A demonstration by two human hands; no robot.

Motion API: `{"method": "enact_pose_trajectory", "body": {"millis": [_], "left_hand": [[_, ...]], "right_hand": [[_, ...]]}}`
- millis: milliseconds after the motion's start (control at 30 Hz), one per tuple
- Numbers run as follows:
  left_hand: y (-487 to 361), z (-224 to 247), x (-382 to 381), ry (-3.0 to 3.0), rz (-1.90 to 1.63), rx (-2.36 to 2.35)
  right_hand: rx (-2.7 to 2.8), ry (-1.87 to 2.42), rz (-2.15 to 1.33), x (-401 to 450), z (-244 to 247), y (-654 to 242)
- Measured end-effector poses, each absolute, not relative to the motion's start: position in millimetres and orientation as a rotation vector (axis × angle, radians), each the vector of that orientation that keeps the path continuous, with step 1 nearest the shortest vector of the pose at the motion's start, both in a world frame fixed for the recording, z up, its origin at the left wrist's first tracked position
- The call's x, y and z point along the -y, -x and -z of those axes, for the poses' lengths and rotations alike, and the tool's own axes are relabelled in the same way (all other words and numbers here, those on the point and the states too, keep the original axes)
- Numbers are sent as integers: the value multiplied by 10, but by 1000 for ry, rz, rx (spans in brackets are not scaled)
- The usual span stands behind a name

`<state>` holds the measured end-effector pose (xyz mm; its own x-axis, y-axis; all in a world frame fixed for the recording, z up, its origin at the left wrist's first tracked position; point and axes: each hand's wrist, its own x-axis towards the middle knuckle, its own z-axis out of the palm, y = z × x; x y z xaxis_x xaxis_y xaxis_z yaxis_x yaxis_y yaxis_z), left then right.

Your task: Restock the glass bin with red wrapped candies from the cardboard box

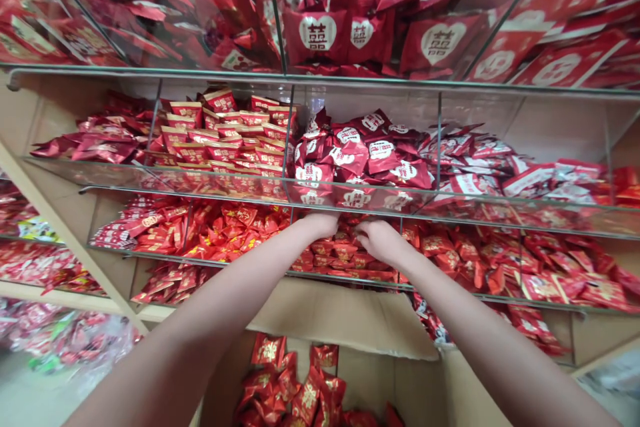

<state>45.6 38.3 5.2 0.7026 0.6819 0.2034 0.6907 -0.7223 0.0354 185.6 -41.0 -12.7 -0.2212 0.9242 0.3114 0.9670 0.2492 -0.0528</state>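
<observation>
Both my hands reach into a middle compartment of the lower shelf, over small red packets (345,252) lying in rows. My left hand (323,225) is bent in under the glass shelf above, and its fingers are hidden. To its right, my right hand (381,240) has its fingers curled inward, close to the packets; whatever they hold is hidden. Below my arms stands an open cardboard box (395,380) with red and gold packets (305,387) inside. One of its flaps (345,310) rests against the shelf front.
Glass shelves (350,78) with clear dividers and front panels rise above my hands. Heart-marked red packets (317,37) fill part of the top shelf; maroon packets (350,147) lie on the middle one. Clear plastic bags (85,343) lie at the lower left.
</observation>
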Motion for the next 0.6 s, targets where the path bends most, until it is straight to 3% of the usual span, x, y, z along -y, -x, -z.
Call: {"method": "enact_pose_trajectory", "body": {"millis": [267, 600], "left_hand": [[-366, -71, -243, 2942, 275, 1103], [-355, 71, -51, 2965, 186, 1007]], "right_hand": [[2087, 1551, 263, 1112, 452, -1813], [2071, 1990, 232, 779, 516, -1783]]}}
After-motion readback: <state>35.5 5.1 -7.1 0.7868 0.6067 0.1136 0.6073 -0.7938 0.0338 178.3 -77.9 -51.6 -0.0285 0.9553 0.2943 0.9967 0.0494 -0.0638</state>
